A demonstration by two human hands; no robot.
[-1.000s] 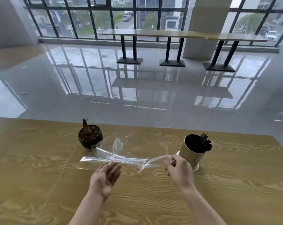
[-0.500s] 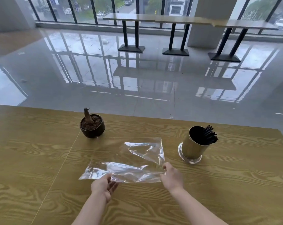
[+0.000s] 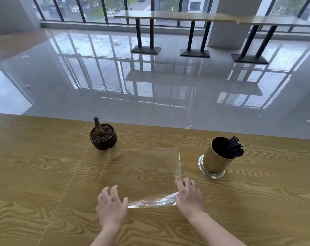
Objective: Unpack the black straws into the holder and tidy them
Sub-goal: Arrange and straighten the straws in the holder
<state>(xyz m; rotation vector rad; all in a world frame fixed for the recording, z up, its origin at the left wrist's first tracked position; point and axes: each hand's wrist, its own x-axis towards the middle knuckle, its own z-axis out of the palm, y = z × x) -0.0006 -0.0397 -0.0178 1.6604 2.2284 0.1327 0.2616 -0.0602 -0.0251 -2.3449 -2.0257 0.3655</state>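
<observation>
Your black straws (image 3: 235,147) bunch in the gold holder (image 3: 215,161), leaning toward its right rim. Left of the holder, the clear bag (image 3: 141,173) lies flat on the bench (image 3: 35,174). Your left hand (image 3: 111,208) and right hand (image 3: 189,197) rest spread-fingered at its near corners, gripping nothing. The plant pot (image 3: 103,137) touches the bag's far-left corner.

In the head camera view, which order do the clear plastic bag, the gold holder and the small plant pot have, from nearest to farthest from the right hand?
1. Clear plastic bag: under the right hand, at its right edge.
2. Gold holder: beyond the hand, slightly to the right.
3. Small plant pot: far left, past the bag.
</observation>
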